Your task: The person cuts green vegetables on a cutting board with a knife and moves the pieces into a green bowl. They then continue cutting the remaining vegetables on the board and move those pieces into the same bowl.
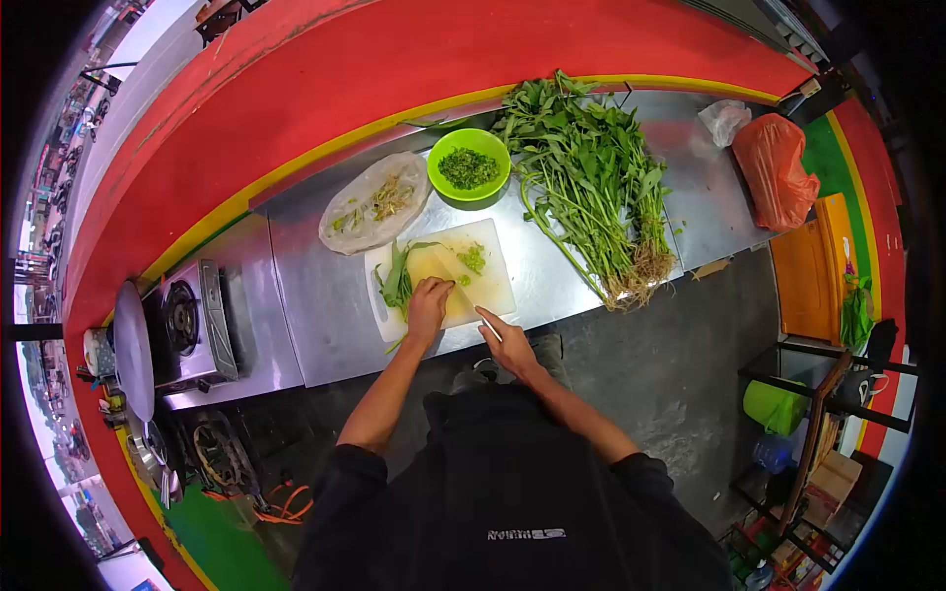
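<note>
Water spinach stems (398,281) lie in a small bundle on the white cutting board (493,286), which sits at the near edge of the steel bench (325,305). The left hand (429,303) is curled down over the bundle, apparently pinning it so the stalks stay together. The right hand (509,342) is clenched round the handle of a knife (485,317), whose blade angles in toward the left knuckles; that close pairing suits short, even cuts. A few cut green bits (473,258) rest on the far part of the board.

Just behind the board stands a green bowl (445,185) holding finely chopped greens (468,167), near enough to take pieces straight from the board. Beside it on the left, an open clear plastic sheet (340,236) carries pale trimmings and scraps (384,197), kept apart from the bowl. To the right a large uncut bunch (591,187) lies across the bench, roots toward the person, within the right arm's reach. An orange plastic bag (774,167) sits at the bench's far right end; its contents cannot be seen.
</note>
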### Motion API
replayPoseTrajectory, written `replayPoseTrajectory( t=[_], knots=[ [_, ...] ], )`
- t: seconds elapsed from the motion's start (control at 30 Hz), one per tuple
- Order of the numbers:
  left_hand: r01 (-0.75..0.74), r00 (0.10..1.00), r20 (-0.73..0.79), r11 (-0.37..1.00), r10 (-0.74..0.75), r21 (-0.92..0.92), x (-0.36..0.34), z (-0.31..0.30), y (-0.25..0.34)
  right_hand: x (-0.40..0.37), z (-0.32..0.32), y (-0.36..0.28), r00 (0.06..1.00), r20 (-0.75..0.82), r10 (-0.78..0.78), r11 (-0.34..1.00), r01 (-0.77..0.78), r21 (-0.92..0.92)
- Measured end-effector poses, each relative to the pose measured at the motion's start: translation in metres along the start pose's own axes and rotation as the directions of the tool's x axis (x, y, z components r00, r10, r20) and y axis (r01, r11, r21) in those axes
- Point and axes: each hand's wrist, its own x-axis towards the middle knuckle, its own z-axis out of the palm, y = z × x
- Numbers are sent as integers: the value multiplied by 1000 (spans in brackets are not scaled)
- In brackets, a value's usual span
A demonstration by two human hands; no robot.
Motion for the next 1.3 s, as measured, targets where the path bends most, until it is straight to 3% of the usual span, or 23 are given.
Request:
replayPoseTrajectory(
  t=[0.23, 0.57, 0.83, 0.97, 1.3],
  knots=[
    [-5, 1000, -7, 1000, 5, 1, 1, -2, 3, 12, 6, 4, 984, -71, -164, 986, 166, 21],
    [-14, 1000, 5, 1000, 14, -24, 3, -2, 0, 5, 4, 3, 999, -18, -32, 999, 32, 2],
    [-35, 999, -21, 999, 35, -9, -1, -3, 2, 11, 11, 6, 984, -87, -154, 988, 156, 17],
    [-15, 1000, 5, 1000, 15, 0, 1, 0, 0, 0, 3, 1, 999, -13, -40, 999, 40, 20],
    [7, 1000, 23, 1000, -7, -8, 1, -2, 0, 15, 10, 10, 990, -63, -123, 992, 124, 3]
  ],
)
